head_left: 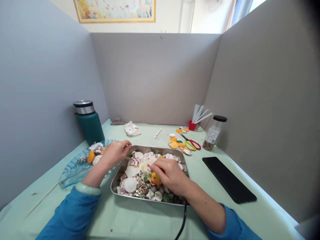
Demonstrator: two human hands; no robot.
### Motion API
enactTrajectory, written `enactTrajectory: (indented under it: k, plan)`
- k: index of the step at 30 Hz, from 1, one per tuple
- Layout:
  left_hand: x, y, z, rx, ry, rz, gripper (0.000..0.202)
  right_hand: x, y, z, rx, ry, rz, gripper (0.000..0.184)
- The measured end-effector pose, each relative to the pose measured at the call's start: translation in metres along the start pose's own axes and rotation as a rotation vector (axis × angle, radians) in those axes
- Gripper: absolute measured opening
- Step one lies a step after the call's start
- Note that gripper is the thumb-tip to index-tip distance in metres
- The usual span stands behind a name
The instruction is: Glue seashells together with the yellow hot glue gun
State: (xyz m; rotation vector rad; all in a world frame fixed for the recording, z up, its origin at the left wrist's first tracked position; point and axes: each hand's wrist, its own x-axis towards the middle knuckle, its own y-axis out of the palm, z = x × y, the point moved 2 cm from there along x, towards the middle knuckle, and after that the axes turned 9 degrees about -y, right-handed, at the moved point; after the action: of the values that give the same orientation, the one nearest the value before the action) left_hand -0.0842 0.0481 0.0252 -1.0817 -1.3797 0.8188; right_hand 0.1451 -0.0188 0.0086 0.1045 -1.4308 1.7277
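A metal tray (150, 199) full of mixed seashells sits at the front middle of the table. My left hand (115, 152) is beside its upper left corner, fingertips pressed together; whatever they may hold is too small to make out. Over the right half of the tray, my right hand (170, 171) has its fingers closed in a pinch, with a small red spot at the tips. Just below these fingers lies a yellow duck-like figure (156, 179). White scallop shells (130, 184), patterned shells and dark green pieces surround it.
A blue scalloped dish (67, 171) with shells is at left, near a green bottle (90, 126). Behind the tray lie scissors (191, 143), orange shells (175, 143) and a white stick (158, 133). A phone (228, 180), a jar (213, 133) and a red cup (192, 126) stand right.
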Motion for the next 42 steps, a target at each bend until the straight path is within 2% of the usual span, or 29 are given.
enactTrajectory:
  k: [21, 42]
  plan:
    - [-0.0016, -0.0074, -0.0022, -0.044, 0.000, -0.026, 0.035, 0.0001, 0.0001, -0.0003, -0.029, -0.022, 0.013, 0.031]
    - [-0.0003, -0.0073, -0.0011, -0.043, 0.011, -0.048, 0.035, -0.0015, 0.0007, 0.0003, -0.009, -0.027, 0.045, 0.032]
